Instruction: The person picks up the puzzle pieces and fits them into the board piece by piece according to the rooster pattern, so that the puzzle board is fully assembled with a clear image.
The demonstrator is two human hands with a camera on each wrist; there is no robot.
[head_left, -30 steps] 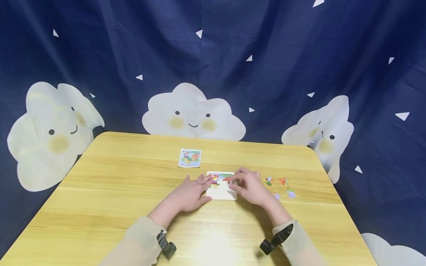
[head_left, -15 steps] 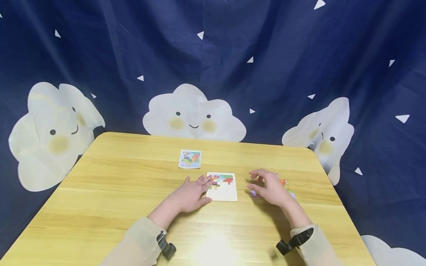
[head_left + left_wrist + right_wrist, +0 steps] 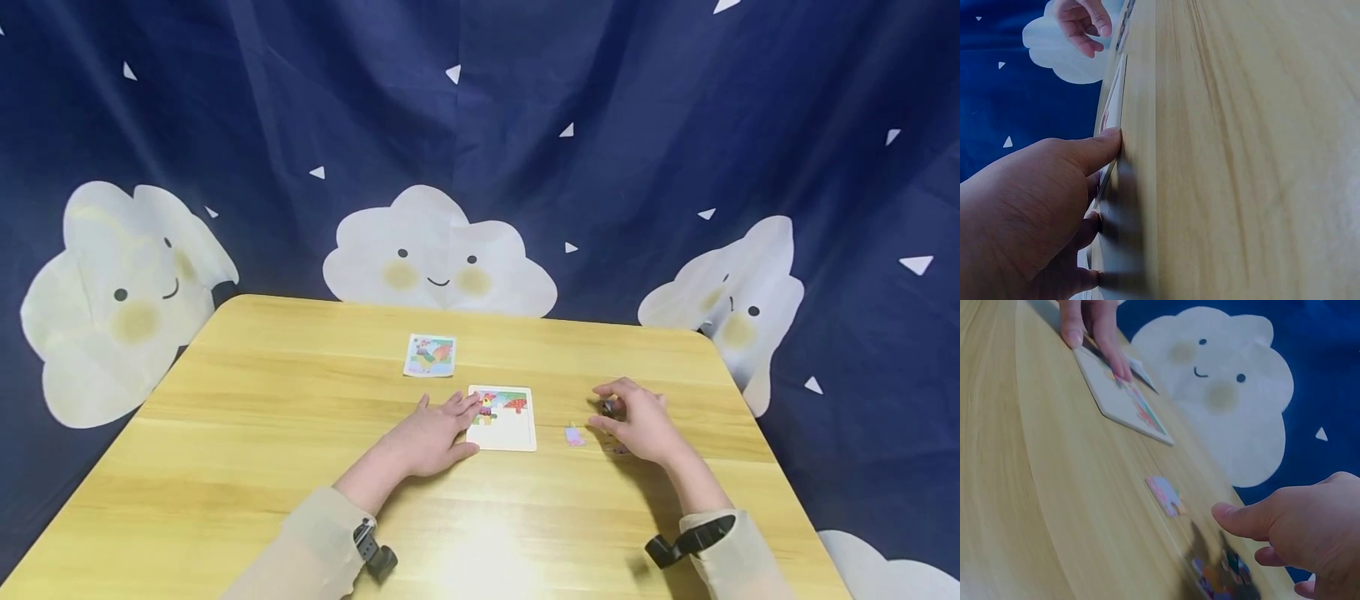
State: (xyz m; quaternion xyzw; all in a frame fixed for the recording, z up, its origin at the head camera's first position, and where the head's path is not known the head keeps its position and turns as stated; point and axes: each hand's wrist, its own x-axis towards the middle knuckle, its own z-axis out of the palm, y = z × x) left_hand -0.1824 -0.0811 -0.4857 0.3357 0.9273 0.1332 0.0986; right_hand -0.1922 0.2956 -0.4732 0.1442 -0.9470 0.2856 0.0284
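A white puzzle tray [image 3: 510,437] lies on the table, its upper part filled with pieces showing a rooster's head and a red patch. My left hand [image 3: 433,437] rests at the tray's left side, fingers stretched onto it and thumb at the near corner. To the right, my right hand [image 3: 641,421] hovers over loose puzzle pieces, thumb and fingers apart with nothing between them. Below that hand in the right wrist view lie dark and orange pieces [image 3: 1213,578], partly in its shadow. A pale purple puzzle piece [image 3: 574,436] lies between tray and right hand.
Behind the tray, a small picture card [image 3: 430,356] of a colourful rooster lies flat on the wooden table [image 3: 300,400]. A dark blue curtain [image 3: 510,108] with smiling clouds hangs past the table's far edge. Black camera straps sit on both wrists.
My right hand has left the tray's right edge and moved right, over the loose pieces. The red-patterned piece at the tray's upper right is now uncovered. My left hand stays put.
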